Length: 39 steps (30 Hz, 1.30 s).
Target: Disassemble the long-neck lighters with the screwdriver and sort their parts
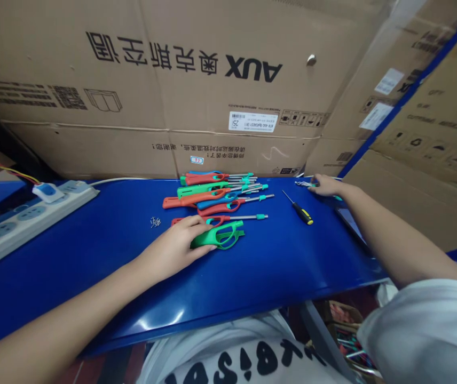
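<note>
- Left hand [176, 242]: wrapped round the butt end of a green casing [208, 237], thumb on near side; probably held there so the looped end, pointing right, stayed uncovered.
- Right hand [327, 185]: well right of the left grip and further back, fingertips down at small metal parts [304, 184]; couldn't tell if anything was pinched.
- Right arm stretched, presumably because those parts lay back by the cardboard wall [196, 138].
- Lighters [184, 200]: grouped just beyond the left grip, nearest red one right by the fingers. Handles left, rods right, likely laid one way to pack neatly.
- Loose bits, screw-like [155, 222]: left of the left grip, in their own pile, maybe to avoid mixing.
- Screwdriver [302, 213]: between both grips, nearer the right; handle faced the person, seemingly for easy pickup.
- Dark flat device [348, 221]: nearer the person than the right grip, part hidden by forearm; reason unclear.
- Power strip [16, 226]: far left of the left grip, apparently out of the way.
</note>
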Each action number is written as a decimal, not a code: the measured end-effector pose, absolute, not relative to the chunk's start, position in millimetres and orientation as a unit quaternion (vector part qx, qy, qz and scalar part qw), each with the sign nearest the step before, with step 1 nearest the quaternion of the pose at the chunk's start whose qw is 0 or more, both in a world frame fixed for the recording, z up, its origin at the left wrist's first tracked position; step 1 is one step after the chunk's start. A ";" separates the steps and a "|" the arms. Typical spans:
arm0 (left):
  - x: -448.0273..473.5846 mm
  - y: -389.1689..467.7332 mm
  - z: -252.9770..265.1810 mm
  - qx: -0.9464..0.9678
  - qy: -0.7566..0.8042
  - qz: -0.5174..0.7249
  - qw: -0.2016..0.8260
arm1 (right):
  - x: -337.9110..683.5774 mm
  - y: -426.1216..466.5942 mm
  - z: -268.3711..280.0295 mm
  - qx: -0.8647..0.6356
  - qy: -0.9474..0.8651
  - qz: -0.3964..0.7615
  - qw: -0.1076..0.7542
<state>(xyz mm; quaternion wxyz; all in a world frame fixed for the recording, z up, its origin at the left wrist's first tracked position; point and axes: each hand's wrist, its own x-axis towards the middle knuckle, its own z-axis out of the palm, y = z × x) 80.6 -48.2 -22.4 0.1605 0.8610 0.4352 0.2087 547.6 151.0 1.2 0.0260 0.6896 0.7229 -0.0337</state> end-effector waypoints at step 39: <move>-97.5 66.7 20.3 0.697 0.712 0.015 0.088 | 341.2 16.2 -12.0 0.306 0.948 -0.084 -0.012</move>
